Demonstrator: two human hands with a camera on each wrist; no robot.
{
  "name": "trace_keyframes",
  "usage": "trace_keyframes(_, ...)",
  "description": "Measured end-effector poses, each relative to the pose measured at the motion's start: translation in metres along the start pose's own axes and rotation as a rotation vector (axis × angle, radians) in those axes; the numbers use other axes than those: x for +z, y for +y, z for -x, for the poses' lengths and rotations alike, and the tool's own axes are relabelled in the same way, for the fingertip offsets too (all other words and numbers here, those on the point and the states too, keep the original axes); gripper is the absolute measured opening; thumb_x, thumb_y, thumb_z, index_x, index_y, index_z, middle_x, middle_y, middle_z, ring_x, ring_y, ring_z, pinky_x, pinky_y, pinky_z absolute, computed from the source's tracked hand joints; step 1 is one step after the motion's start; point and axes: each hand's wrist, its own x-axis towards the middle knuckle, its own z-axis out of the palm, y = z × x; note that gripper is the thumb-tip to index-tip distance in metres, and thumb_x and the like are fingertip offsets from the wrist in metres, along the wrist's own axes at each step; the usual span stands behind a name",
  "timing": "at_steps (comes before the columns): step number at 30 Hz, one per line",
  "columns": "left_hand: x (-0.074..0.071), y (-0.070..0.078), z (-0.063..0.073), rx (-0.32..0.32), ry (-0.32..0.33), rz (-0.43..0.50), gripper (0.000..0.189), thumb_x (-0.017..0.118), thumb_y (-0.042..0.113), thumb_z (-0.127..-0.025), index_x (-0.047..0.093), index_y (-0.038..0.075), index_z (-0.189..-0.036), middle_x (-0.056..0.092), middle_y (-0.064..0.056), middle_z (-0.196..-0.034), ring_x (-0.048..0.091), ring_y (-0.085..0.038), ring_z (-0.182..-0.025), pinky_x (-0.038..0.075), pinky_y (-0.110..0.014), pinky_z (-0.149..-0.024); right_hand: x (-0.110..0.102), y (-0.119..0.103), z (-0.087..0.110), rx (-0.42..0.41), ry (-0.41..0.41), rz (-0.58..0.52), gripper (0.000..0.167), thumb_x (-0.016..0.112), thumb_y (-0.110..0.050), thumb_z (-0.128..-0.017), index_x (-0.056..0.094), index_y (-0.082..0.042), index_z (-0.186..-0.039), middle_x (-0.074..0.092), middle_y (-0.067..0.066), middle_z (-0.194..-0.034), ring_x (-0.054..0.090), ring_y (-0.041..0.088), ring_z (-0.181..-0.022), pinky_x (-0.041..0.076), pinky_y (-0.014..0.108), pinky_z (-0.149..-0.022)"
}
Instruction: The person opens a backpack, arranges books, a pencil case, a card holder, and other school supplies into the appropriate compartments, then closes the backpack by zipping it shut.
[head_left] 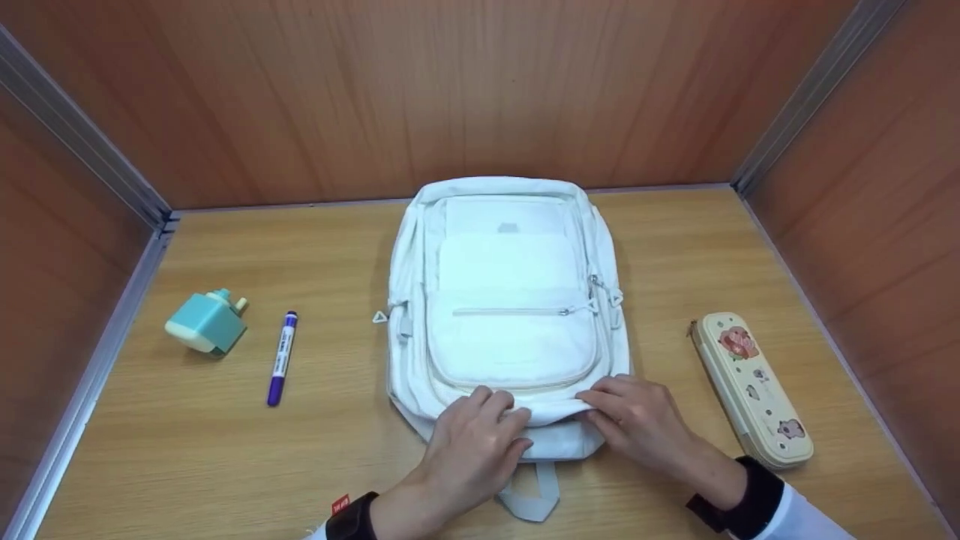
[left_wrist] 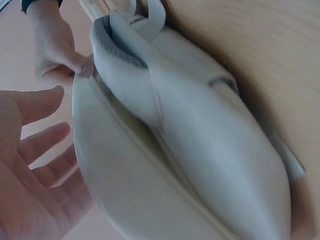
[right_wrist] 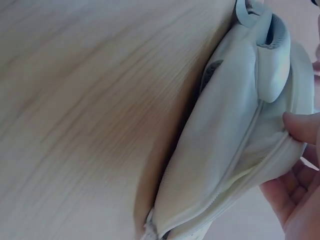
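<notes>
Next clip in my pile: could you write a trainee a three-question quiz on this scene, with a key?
1. True or false: the marker and the pencil case lie on the same side of the backpack.
2. Which lies between the sharpener and the backpack? (a) a ruler (b) the marker (c) a cup
3. What is the right hand pinching?

Key:
1. False; the marker is on the person's left, the pencil case on the right.
2. b
3. The edge of the backpack's opening.

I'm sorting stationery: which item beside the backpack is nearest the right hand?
The cream pencil case, right of the backpack; the purple marker and teal pencil sharpener lie to its left.
</notes>
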Motion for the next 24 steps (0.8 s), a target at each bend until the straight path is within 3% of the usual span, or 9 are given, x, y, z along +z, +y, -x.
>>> trace_keyframes(6,0.006,0.005,0.000,0.008,-0.041,-0.132,0.032,0.084,0.020,-0.087,0.075,0.011,-0.117,0.066,0.000,-0.095,0.060,-0.015,-0.082,0.045,-0.024,-0.060,0.005,-0.014,-0.008,-0.032,0.007,-0.024,0.027,0.081,-0.002,-0.074,0.081,-0.010,-0.099,0.074,-0.002,-0.087,0.069,0.011,-0.072,0.056,0.026,-0.060)
trace_keyframes(12,0.005,0.003,0.002,-0.004,-0.138,-0.137,0.027,0.082,0.001,-0.078,0.074,0.010,-0.102,0.064,0.001,-0.085,0.057,-0.013,-0.073,0.042,-0.020,-0.051,0.009,-0.017,-0.009,-0.071,-0.045,-0.089,0.028,0.086,-0.005,-0.074,0.080,-0.012,-0.100,0.072,-0.003,-0.090,0.068,0.010,-0.075,0.055,0.023,-0.063)
trace_keyframes(15,0.006,0.000,0.007,0.005,-0.157,-0.115,0.025,0.081,-0.001,-0.076,0.070,0.012,-0.094,0.060,0.002,-0.081,0.055,-0.012,-0.070,0.041,-0.019,-0.049,0.007,-0.006,-0.010,-0.107,-0.080,-0.155,0.023,0.088,-0.018,-0.080,0.079,-0.014,-0.101,0.072,-0.003,-0.096,0.067,0.011,-0.081,0.055,0.025,-0.069)
trace_keyframes(18,0.007,-0.001,0.012,0.026,-0.136,-0.109,0.026,0.080,-0.003,-0.075,0.067,0.013,-0.091,0.059,0.002,-0.079,0.055,-0.012,-0.069,0.042,-0.020,-0.049,0.002,0.011,-0.012,-0.099,-0.105,-0.174,0.023,0.084,-0.028,-0.087,0.078,-0.013,-0.102,0.072,-0.003,-0.099,0.066,0.013,-0.086,0.054,0.029,-0.071)
trace_keyframes(21,0.007,-0.004,0.015,0.036,-0.115,-0.093,0.027,0.078,-0.007,-0.074,0.067,0.013,-0.089,0.060,0.002,-0.079,0.056,-0.012,-0.068,0.044,-0.020,-0.050,-0.004,0.035,-0.014,-0.055,-0.099,-0.119,0.019,0.080,-0.022,-0.088,0.078,-0.008,-0.102,0.073,0.002,-0.101,0.067,0.019,-0.090,0.056,0.034,-0.074)
trace_keyframes(24,0.005,-0.006,0.017,0.023,-0.135,-0.060,0.026,0.077,-0.008,-0.075,0.069,0.012,-0.090,0.061,0.002,-0.080,0.057,-0.012,-0.068,0.046,-0.021,-0.052,-0.010,0.066,-0.020,-0.012,-0.113,-0.008,0.018,0.079,-0.007,-0.085,0.077,-0.004,-0.103,0.074,0.009,-0.104,0.068,0.027,-0.096,0.058,0.041,-0.079)
